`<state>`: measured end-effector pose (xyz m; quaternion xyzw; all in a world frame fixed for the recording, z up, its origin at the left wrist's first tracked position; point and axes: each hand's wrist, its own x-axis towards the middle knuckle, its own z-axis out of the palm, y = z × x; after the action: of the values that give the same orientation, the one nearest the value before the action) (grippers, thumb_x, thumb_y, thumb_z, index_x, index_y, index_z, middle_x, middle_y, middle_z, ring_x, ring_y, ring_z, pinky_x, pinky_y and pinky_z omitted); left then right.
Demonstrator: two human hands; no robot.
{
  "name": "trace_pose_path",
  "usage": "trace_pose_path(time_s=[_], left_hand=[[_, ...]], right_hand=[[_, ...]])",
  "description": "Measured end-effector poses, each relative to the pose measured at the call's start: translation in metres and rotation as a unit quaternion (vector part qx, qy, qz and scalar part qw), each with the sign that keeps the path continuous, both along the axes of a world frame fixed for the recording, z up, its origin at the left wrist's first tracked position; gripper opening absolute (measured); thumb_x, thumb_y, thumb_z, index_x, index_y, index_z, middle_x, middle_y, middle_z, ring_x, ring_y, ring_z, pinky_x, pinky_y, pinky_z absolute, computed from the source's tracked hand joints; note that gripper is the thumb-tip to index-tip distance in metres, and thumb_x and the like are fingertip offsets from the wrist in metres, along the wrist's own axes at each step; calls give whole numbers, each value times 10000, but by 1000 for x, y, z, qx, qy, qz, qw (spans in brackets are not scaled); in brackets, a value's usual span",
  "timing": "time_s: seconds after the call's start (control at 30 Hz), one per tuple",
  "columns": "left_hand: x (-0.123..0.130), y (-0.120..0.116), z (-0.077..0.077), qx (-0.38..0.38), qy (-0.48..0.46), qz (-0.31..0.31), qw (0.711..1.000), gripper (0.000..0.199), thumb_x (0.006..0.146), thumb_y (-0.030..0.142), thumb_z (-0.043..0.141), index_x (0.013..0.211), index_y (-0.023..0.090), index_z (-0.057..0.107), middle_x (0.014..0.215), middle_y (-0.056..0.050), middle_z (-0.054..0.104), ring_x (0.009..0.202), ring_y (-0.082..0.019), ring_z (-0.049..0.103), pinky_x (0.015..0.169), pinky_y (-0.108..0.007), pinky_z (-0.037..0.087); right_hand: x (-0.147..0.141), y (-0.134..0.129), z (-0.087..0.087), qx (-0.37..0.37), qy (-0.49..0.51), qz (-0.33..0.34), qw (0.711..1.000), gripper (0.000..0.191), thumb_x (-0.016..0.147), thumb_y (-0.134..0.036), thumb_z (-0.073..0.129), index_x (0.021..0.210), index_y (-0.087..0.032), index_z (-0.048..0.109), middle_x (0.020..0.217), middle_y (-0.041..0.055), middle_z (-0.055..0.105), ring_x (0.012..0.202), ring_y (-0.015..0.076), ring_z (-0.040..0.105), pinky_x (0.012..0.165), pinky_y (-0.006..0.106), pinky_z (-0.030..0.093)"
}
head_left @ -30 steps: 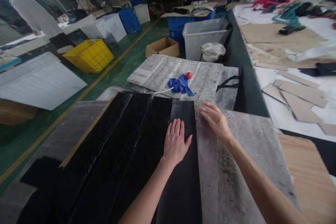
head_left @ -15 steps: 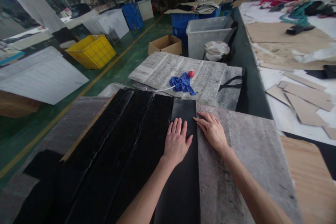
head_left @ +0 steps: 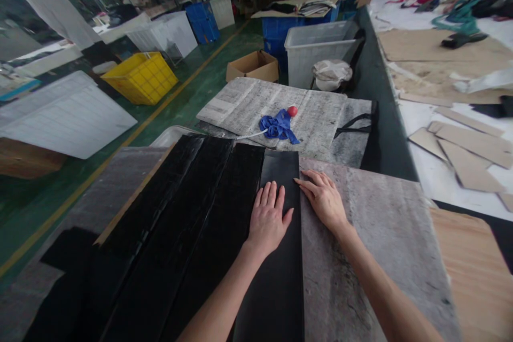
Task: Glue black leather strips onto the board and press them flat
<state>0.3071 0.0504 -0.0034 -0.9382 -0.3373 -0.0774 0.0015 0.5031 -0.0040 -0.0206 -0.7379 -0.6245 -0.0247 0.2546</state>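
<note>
A smooth black sheet strip (head_left: 280, 278) lies lengthwise in front of me, along the right side of several wider, glossier black strips (head_left: 192, 214). My left hand (head_left: 269, 219) rests palm down on the smooth strip, fingers stretched out and the thumb apart. At the strip's right edge is my right hand (head_left: 323, 197), its fingers extended and touching that edge near the far end. Its palm side is hidden. Beneath everything is a worn grey board (head_left: 372, 256).
Beyond the strips, a blue cloth (head_left: 278, 125) and a red ball (head_left: 292, 111) lie on another grey board (head_left: 236, 101). A cardboard box (head_left: 252, 67) and grey bin (head_left: 320, 45) stand behind. Cardboard pieces (head_left: 468, 163) cover the right table. A person (head_left: 60, 16) is at far left.
Both hands keep nearly the same place on the strip and its edge. The camera view has shifted very slightly.
</note>
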Motion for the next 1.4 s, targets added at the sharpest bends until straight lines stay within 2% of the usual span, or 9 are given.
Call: trace_pose_path(time_s=[0.4,0.7,0.87,0.93,1.1,1.4], left_hand=[[-4,-6,-1,-4,-12,0,1000,594,1039,454,453,1518,103,434,1605,-206,404,1505,-326,364,1221,-498,355],[-1,-9,0,-9,-22,-10,1000,512,1037,354,442,1451,60,505,1535,-174,513,1443,-288,458,1217,-467,377],[-1,-9,1,-11,-20,-4,1000,517,1033,349,451,1456,55,502,1534,-173,514,1441,-288,459,1222,-453,364],[0,-9,1,-12,-19,-4,1000,520,1034,352,448,1460,59,498,1539,-170,509,1446,-287,453,1224,-454,359],[-1,-10,1,-19,-12,-2,1000,531,1051,363,411,1481,58,470,1565,-163,480,1473,-281,420,1239,-453,335],[-14,-15,1,-32,-12,-25,999,589,1062,393,397,1534,42,367,1633,-181,357,1527,-283,327,1255,-478,314]], right_hand=[[1,-1,-2,-4,8,2,1000,313,1031,-362,499,1256,-316,712,1384,53,638,1344,264,544,1151,502,436],[1,0,-2,-2,14,7,1000,320,1035,-348,494,1272,-306,705,1391,65,636,1345,272,548,1154,519,433],[6,-3,-4,46,65,17,997,324,1036,-356,491,1262,-276,710,1389,89,637,1325,263,572,1141,504,459],[7,-4,-5,64,74,30,995,307,1033,-316,492,1219,-269,731,1406,97,623,1338,265,562,1133,501,466],[7,-5,-6,14,24,55,998,369,1004,-161,459,1116,-328,769,1344,43,675,1339,268,563,1169,580,395],[4,-3,-4,12,30,36,999,356,1012,-214,456,1103,-341,776,1334,34,682,1320,251,574,1167,553,403]])
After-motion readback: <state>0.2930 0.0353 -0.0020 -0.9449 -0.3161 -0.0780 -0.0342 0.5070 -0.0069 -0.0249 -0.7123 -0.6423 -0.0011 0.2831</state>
